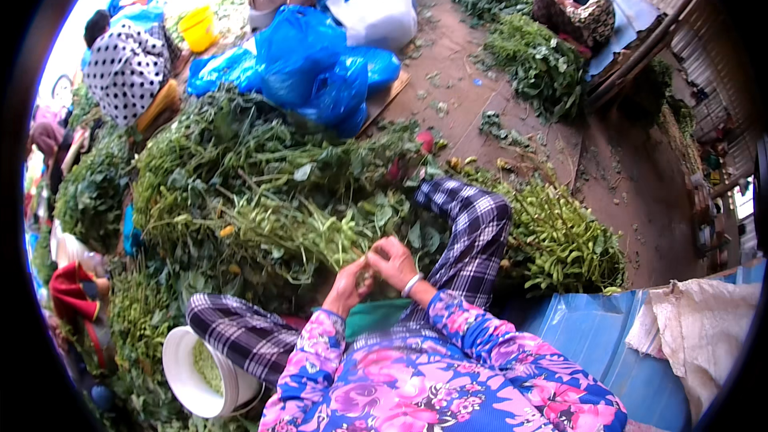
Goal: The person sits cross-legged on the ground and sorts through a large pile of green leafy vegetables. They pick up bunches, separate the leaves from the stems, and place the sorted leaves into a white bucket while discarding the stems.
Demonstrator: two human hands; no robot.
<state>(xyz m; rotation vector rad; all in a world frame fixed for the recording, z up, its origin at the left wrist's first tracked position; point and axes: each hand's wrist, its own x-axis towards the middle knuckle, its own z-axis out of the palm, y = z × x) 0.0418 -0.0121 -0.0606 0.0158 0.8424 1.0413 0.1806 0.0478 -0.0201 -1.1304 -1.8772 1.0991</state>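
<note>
My left hand (350, 287) and my right hand (393, 261) meet over my lap, their fingertips pinched together. Something small and green, seemingly a bean pod (362, 277), shows in the curled fingers of the left. What the right fingertips pinch is too small to make out. Just beyond the hands lies a heap of uprooted bean plants (282, 216) with stems, leaves and pods. A green cloth (375, 319) lies across my lap. By my left knee, a tilted white plastic bucket (180, 375) holds shelled green beans (207, 366).
More podded plants (564, 240) lie beyond my right knee. Blue plastic bags (306, 66) and a white bag (381, 9) stand behind the heap. Other people sit around, one on a low platform (624, 21). Blue metal sheeting (600, 324) and a woven sack (696, 330) are at right.
</note>
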